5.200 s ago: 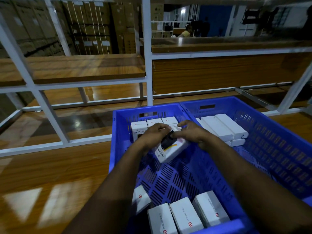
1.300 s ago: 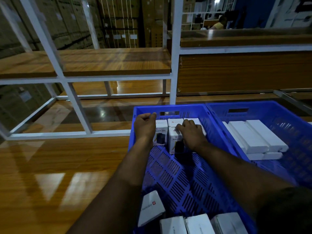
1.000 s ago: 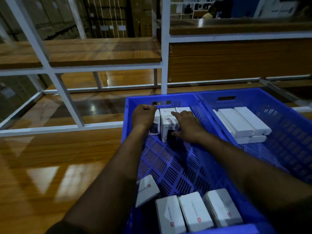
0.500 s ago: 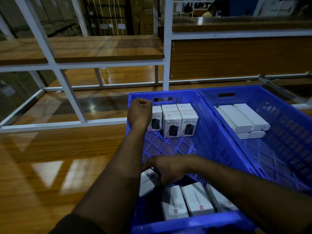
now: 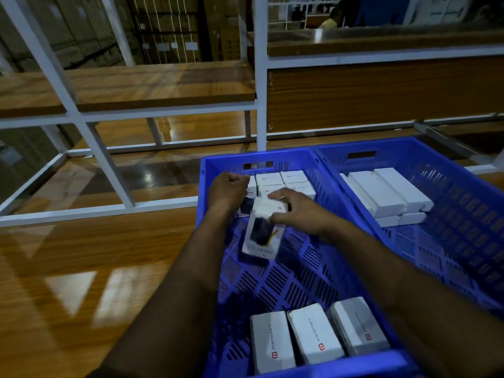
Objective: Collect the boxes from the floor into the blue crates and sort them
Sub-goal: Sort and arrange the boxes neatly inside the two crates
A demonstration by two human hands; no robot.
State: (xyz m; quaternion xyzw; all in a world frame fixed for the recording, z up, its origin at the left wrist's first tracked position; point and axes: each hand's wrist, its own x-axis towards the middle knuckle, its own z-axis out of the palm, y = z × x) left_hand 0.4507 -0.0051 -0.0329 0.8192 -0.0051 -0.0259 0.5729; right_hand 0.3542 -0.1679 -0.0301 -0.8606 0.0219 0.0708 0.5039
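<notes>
Head view: right hand [image 5: 301,214] grips a white box [image 5: 263,230] by its top end, tilted above the left blue crate [image 5: 305,268] floor. Left hand [image 5: 227,190] is fisted beside it, against the stacked boxes [image 5: 283,181] at the crate's far wall. Three boxes [image 5: 316,334] lie at its near wall.

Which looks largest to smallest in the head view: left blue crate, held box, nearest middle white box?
1. left blue crate
2. held box and nearest middle white box: these look alike, and the nearer one may only seem bigger.
</notes>
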